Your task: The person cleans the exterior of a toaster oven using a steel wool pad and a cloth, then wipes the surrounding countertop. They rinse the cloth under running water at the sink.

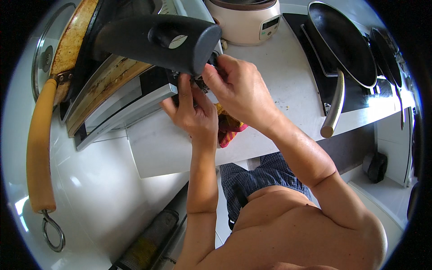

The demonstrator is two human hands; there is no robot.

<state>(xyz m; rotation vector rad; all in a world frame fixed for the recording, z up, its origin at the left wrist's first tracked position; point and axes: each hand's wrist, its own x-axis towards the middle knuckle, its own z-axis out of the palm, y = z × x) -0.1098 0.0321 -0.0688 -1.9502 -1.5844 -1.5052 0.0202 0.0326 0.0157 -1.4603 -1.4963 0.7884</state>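
Note:
Both my hands are close together above the white countertop, partly behind a large black handle that juts across the view. My left hand has its thumb and bent fingers around a dark object, mostly hidden by the fingers and the handle. With thumb and curled forefinger, my right hand pinches the upper side of what looks like the same dark object. Its kind cannot be made out. Below the hands, a crumpled red and yellow cloth lies on the countertop.
A cream electric cooker stands at the back. To the right, a frying pan rests over a black cooktop, its handle overhanging the front edge. On the left hang a wooden-handled pan and a glass lid, beside a grey-edged panel.

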